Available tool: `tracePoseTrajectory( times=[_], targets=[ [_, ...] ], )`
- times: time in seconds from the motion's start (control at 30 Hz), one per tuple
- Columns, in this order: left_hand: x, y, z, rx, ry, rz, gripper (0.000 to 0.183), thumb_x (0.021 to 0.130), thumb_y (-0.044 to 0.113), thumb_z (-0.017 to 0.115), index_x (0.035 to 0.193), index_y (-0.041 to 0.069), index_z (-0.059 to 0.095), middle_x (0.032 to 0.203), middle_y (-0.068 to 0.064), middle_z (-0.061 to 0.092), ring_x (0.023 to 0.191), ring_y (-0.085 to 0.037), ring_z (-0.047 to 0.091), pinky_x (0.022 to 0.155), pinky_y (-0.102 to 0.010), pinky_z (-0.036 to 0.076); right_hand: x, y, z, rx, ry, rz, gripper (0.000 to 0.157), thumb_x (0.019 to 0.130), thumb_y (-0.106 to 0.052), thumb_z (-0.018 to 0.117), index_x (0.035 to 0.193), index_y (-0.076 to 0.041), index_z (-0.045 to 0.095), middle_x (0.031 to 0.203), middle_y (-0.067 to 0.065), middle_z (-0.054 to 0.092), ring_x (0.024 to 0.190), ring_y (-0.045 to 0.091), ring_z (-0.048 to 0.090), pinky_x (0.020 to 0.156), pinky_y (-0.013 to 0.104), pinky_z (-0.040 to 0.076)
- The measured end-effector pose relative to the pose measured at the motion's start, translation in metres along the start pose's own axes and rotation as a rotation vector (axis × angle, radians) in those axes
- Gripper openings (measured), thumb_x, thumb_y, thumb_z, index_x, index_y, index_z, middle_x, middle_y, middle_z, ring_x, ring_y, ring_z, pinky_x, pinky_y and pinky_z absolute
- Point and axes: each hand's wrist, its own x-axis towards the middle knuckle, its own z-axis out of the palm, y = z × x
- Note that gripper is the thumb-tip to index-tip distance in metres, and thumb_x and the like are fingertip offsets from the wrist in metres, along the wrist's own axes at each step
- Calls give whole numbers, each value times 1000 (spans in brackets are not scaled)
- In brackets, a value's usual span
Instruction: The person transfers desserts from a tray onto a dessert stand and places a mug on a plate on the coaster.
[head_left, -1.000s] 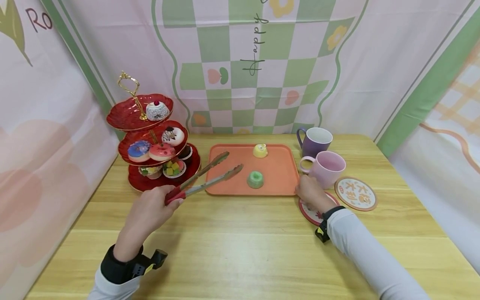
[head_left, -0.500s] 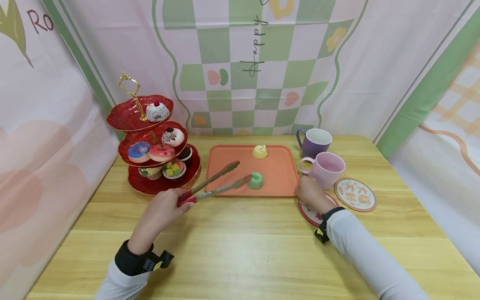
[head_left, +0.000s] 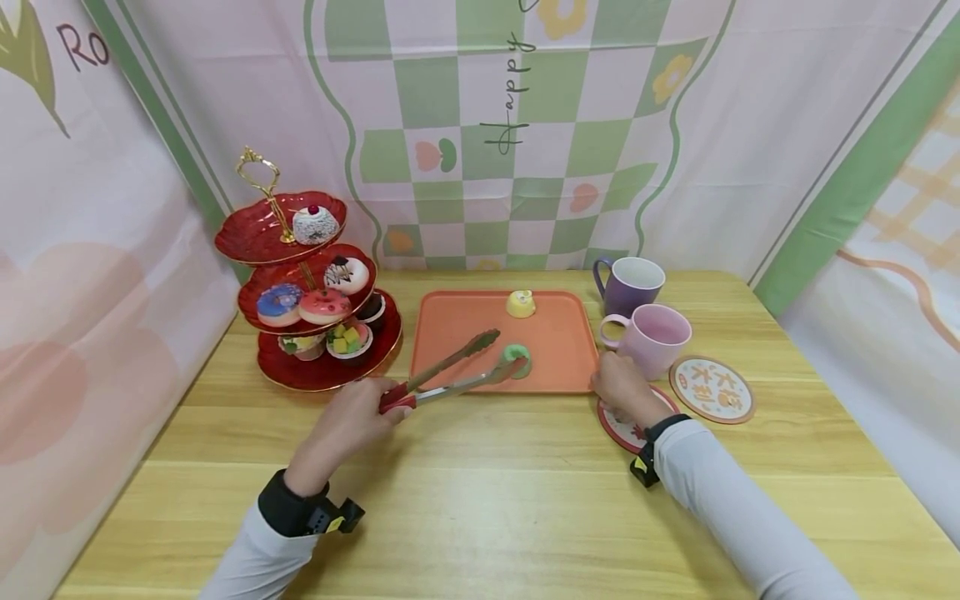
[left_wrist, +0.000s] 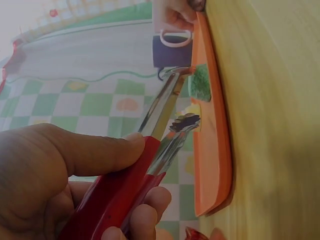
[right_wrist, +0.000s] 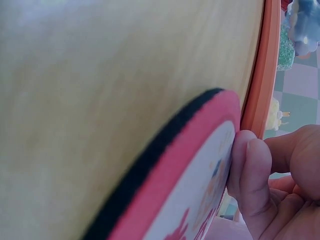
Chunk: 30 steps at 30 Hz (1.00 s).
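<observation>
My left hand (head_left: 348, 433) grips red-handled metal tongs (left_wrist: 120, 185), whose arms stand spread over an orange tray (head_left: 457, 312). The nearer tong tip overlaps a small green ring-shaped dessert (head_left: 516, 357) in the head view; the other tip is above the tray to its left. Farther back on the tray sits a small yellow dessert (head_left: 521, 304). Fingers curled, my right hand (head_left: 626, 387) holds the tray's front right corner, above a red-rimmed coaster (right_wrist: 200, 170) that it partly covers.
A three-tier red stand (head_left: 251, 233) with several toy cakes and donuts is at the left. Right of the tray are a pink mug (head_left: 656, 337) and a purple mug (head_left: 632, 292). A second round coaster (head_left: 712, 388) lies beside them. A patterned cloth (head_left: 487, 200) hangs behind.
The left hand has moved the tongs rightward, from the tray's left part until the nearer tip overlaps the green dessert. The right hand has stayed at the tray's corner.
</observation>
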Motion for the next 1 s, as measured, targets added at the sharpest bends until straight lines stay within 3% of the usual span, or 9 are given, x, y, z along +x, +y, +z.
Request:
tracePoseTrajectory(
  times=[0.27, 0.53, 1.0],
  targets=[
    [4, 3, 7, 6, -8, 9, 20, 81, 21, 73, 95, 8, 67, 73, 0, 54, 66, -19, 47, 57, -31, 38, -1, -1, 1, 1, 5, -2, 12, 85, -3, 50, 75, 3, 54, 64, 11, 51, 53, 22, 53, 51, 35, 45],
    [7, 4, 13, 0, 4, 36, 18, 82, 18, 73, 94, 6, 67, 73, 0, 55, 64, -18, 47, 56, -30, 38, -2, -2, 0, 76, -36, 58, 11, 87, -2, 47, 80, 3, 53, 64, 11, 53, 41, 16, 52, 36, 27, 42],
    [5, 3, 13, 20, 40, 109, 11, 81, 13, 73, 89, 6, 67, 71, 1, 56, 60, -15, 45, 55, -29, 37, 0, 0, 0, 14, 2, -9, 15, 85, -1, 48, 71, -1, 54, 60, 8, 51, 48, 19, 52, 44, 29, 43]
  ],
)
